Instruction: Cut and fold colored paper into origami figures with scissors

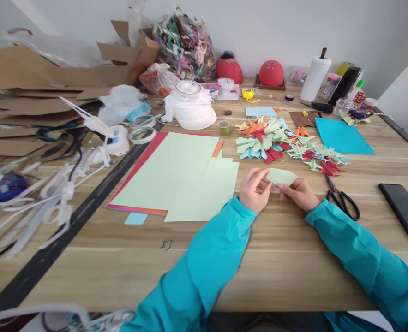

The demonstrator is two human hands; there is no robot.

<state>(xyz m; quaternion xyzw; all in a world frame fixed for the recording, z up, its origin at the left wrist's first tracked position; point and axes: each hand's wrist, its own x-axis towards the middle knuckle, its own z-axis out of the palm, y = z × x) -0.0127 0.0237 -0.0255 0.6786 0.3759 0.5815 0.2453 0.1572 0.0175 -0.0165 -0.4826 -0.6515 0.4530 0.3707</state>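
A small folded piece of pale green paper (pixel 280 176) is held between both my hands just above the wooden table (pixel 266 258). My left hand (pixel 254 190) pinches its left end with fingers closed. My right hand (pixel 299 193) grips its right lower edge, fingers curled round it. Both arms wear teal sleeves. A stack of large pale green and coloured paper sheets (pixel 179 177) lies just left of my hands. A pile of folded paper shapes (pixel 280 143) in green, red, orange and blue lies just beyond them.
Black scissors (pixel 342 199) lie right of my right hand, a dark phone (pixel 403 212) further right. A blue sheet (pixel 342 136), a paper towel roll (pixel 315 78), white tape loops (pixel 58 198), cardboard (pixel 34 92) and a long black ruler (pixel 82 207) crowd the back and left.
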